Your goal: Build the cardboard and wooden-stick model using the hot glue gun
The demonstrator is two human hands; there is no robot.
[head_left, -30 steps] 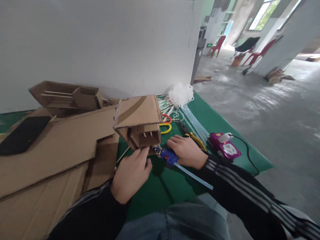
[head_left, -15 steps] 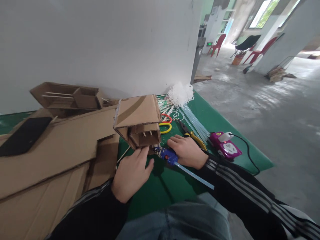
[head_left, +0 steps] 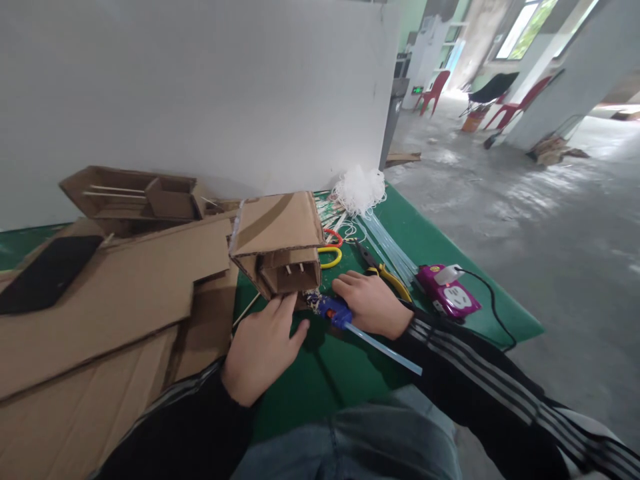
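Observation:
My right hand (head_left: 375,303) is closed around a blue hot glue gun (head_left: 336,311), with a clear glue stick poking out of its back. The gun's nozzle, crusted with residue, points left at the lower edge of a folded cardboard box (head_left: 279,223). Two short stick ends (head_left: 295,269) show inside the box's front opening. My left hand (head_left: 263,350) lies palm down before the box, fingers stretched forward and thumb apart. Its fingertips reach the box's bottom edge, partly hidden beneath it. Whether they press a small cardboard strip there, I cannot tell.
Cardboard sheets (head_left: 125,280) with a black phone (head_left: 50,273) cover the left side. Behind them sits another cardboard structure (head_left: 135,193). Scissors (head_left: 331,257), pliers (head_left: 390,277), glue sticks (head_left: 387,247), a white string tangle (head_left: 360,192) and a purple power strip (head_left: 453,292) lie to the right.
The view has shifted very slightly. The glue gun has edged a little left along the box's lower edge; my left hand stays put.

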